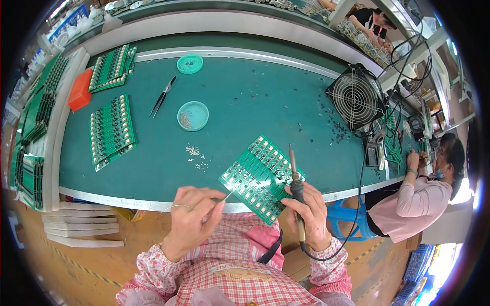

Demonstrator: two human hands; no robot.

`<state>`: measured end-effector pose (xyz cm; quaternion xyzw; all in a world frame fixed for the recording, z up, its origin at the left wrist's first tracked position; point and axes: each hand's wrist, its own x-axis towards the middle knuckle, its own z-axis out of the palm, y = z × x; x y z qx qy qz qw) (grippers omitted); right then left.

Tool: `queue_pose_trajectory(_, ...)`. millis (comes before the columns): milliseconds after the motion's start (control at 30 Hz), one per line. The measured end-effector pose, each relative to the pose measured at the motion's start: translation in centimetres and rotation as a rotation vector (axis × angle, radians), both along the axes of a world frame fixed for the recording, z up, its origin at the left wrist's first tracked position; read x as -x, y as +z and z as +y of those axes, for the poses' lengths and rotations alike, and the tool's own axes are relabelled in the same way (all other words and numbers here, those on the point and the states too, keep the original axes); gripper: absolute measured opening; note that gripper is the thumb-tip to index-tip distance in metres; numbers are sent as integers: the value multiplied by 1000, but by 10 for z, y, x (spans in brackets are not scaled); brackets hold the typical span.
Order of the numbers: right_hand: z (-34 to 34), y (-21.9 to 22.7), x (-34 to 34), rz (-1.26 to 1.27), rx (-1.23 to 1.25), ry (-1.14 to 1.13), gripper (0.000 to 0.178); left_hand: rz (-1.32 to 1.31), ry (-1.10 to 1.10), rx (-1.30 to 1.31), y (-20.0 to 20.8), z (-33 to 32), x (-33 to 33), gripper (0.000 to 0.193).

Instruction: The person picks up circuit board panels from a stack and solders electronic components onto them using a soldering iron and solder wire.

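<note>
A green circuit board (258,176) with rows of small pale parts lies at the table's near edge, its near corner jutting over the edge. My right hand (310,211) is closed round a soldering iron (296,186), its tip pointing away from me beside the board's right side. The fingers of that hand are close to the board's edge; whether they touch it I cannot tell. My left hand (194,214) pinches a thin solder wire (229,195), whose end reaches the board's left edge. The wire's other end curls out left of the hand.
More boards (112,130) lie at left, near an orange-red box (80,90). Tweezers (163,97) and two round green dishes, one holding small parts (193,116), lie mid-table. A black fan (356,97) stands at right, beside the iron's cord (361,188). A co-worker (423,191) sits at right.
</note>
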<state>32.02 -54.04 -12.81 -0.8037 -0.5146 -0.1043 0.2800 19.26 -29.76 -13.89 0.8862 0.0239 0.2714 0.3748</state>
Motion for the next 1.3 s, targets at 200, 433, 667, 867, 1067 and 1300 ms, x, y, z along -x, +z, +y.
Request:
queue_pose_trajectory(200, 6, 4, 20, 29, -268, -200, 36, 1, -19, -85, 1, -1, -3, 15)
queue_pose_trajectory(433, 29, -10, 15, -12, -132, -140, 47, 54, 19, -169, 1, -3, 3, 12)
queue_pose_trajectory(667, 25, -7, -1, -30, -118, -170, 55, 66, 11, -199, -3, -4, -2, 11)
queue_pose_trajectory(867, 22, 14, 23, 117, -379, -261, 23, 11, 31, -71, -3, -2, -12, 15)
queue_pose_trajectory(1067, 41, 11, 27, 239, -411, -39, 21, 0, 63, -63, -9, 0, -8, 15)
queue_pose_trajectory(1300, 58, 18, 26, 206, -302, 73, 20, 22, 93, -107, -8, -2, -9, 13)
